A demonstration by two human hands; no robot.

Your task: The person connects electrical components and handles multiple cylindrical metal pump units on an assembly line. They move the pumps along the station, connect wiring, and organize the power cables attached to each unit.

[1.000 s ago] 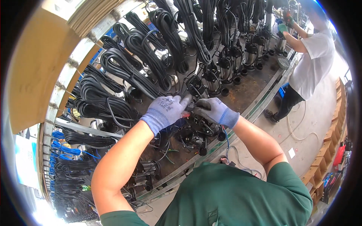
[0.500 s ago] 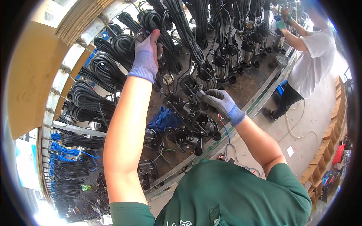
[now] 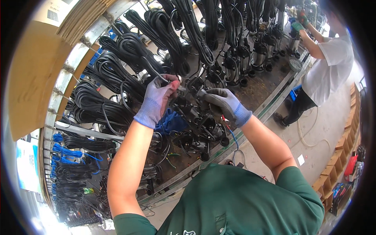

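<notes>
My left hand (image 3: 158,98), in a grey-lilac work glove, pinches the end of a black cable (image 3: 152,69); a small grey piece (image 3: 181,90) shows at its fingertips. That cable runs up toward a hanging coil. Just to the right, my gloved right hand (image 3: 227,103) has thumb and fingers closed on a small grey part (image 3: 201,93), too small to name, against a black pump head (image 3: 196,83). A short gap separates the two hands. Black pump bodies (image 3: 209,126) stand close below my right hand, and a crumpled blue cloth (image 3: 172,122) lies beside my left wrist.
Coiled black cables (image 3: 103,103) hang along a rail at the left. Rows of steel-bodied pumps (image 3: 259,55) fill the far bench (image 3: 260,88). A co-worker in a white shirt (image 3: 333,64) works at the far right. Cardboard (image 3: 35,82) stands at left; wooden boxes (image 3: 338,152) line the right floor.
My left hand has come down and right from the hanging coils, drawing the cable end close to the pump head. My right hand has shifted slightly left.
</notes>
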